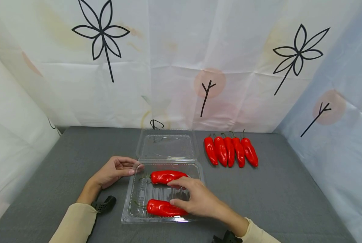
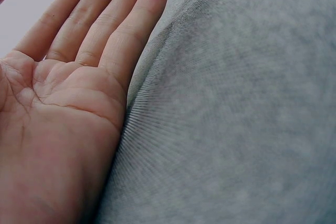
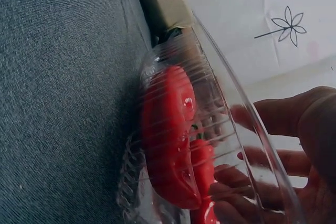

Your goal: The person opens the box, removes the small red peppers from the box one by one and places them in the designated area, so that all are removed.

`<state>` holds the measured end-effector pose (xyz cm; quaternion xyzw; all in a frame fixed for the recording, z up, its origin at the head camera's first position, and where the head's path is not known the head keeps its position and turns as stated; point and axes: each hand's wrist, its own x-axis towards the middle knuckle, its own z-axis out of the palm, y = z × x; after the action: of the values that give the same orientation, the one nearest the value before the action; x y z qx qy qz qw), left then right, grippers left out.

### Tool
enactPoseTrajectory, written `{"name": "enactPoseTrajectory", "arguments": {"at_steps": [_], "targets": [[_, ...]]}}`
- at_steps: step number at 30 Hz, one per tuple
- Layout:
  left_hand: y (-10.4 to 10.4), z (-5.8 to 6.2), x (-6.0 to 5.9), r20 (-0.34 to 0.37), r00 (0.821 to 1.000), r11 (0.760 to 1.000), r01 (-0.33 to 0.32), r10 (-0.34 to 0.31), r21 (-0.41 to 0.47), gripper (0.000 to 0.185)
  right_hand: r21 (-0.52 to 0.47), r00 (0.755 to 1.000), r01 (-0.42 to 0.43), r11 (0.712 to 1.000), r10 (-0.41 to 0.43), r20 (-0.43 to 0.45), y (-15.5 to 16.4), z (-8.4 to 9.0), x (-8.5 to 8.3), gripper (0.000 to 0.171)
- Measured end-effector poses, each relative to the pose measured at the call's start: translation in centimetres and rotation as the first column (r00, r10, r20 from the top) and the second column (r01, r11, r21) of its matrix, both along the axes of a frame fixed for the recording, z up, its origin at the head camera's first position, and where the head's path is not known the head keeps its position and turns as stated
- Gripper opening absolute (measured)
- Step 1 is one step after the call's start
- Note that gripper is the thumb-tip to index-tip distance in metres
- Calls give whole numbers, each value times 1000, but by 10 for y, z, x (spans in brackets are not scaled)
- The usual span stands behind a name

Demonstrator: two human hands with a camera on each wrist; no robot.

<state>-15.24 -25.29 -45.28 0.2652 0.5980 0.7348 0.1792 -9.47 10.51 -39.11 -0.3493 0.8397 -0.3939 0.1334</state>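
A clear plastic clamshell tray (image 1: 128, 206) lies open on the grey cloth, its lid (image 1: 167, 145) folded back. Two red peppers lie inside: one at the far side (image 1: 164, 176), one at the near side (image 1: 160, 208). My right hand (image 1: 197, 199) hovers over the tray with its fingers spread, the forefinger on the far pepper and the thumb on the near one. In the right wrist view the near pepper (image 3: 168, 140) and that hand's fingers (image 3: 294, 124) show through the ribbed plastic. My left hand (image 1: 114, 170) lies open, fingertips touching the tray's far left corner; its flat palm (image 2: 63, 77) rests edge-on against the cloth.
Several more red peppers (image 1: 229, 152) lie in a row to the right of the lid. The grey cloth (image 1: 290, 189) is walled by a white printed backdrop (image 1: 181, 67) at the back and both sides. Black wrist mounts (image 1: 105, 204) sit at my cuffs.
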Motion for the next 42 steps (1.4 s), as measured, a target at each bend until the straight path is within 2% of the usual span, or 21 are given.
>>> {"name": "enactPoseTrajectory", "arguments": {"at_steps": [6, 13, 18, 22, 33, 42], "targets": [[0, 1, 0, -4, 1000, 1000, 0, 0, -7, 32, 10, 999, -28, 1000, 28, 35, -2, -1, 3, 48], [0, 0, 1, 2, 1000, 1000, -10, 10, -18, 32, 92, 994, -108, 990, 110, -10, -5, -5, 3, 47], [0, -1, 1, 13, 1000, 1000, -11, 11, -16, 32, 170, 978, -186, 968, 199, -62, -6, -6, 3, 49], [-1, -2, 0, 10, 1000, 1000, -4, 4, -7, 32, 206, 967, -216, 954, 239, -90, -7, -6, 4, 50], [0, -1, 1, 0, 1000, 1000, 4, -4, 1, 32, 230, 965, -233, 945, 254, -67, -6, -6, 4, 51], [-1, -2, 0, -2, 1000, 1000, 7, -7, 5, 33, 172, 963, -265, 949, 270, -7, -5, -5, 0, 40]]}}
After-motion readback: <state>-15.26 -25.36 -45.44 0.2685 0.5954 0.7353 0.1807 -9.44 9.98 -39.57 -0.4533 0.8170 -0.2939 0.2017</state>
